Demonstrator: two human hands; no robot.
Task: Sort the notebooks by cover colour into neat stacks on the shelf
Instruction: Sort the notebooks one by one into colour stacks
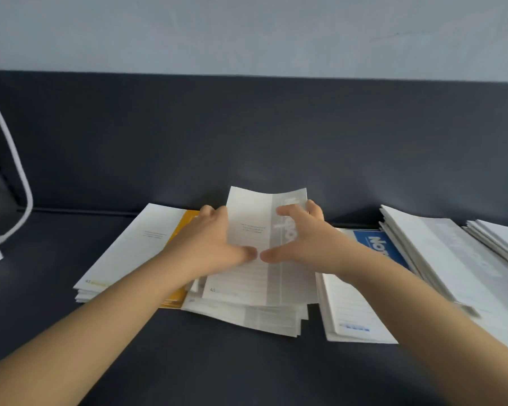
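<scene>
at far left sits the yellow stack (129, 253); left hand (208, 244) grips one side of the top grey notebook (247, 278), on the messy grey stack (261, 317), right hand (302, 238) the other; blue stack (367, 238) beyond. risk: bowed cover could slip, land skewed.

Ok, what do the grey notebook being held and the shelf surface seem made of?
Grey notebook: thin paper or light card, matt; its far end bends upward. Shelf: dark, smooth, matt, perhaps laminate or painted board; cannot tell which.
</scene>
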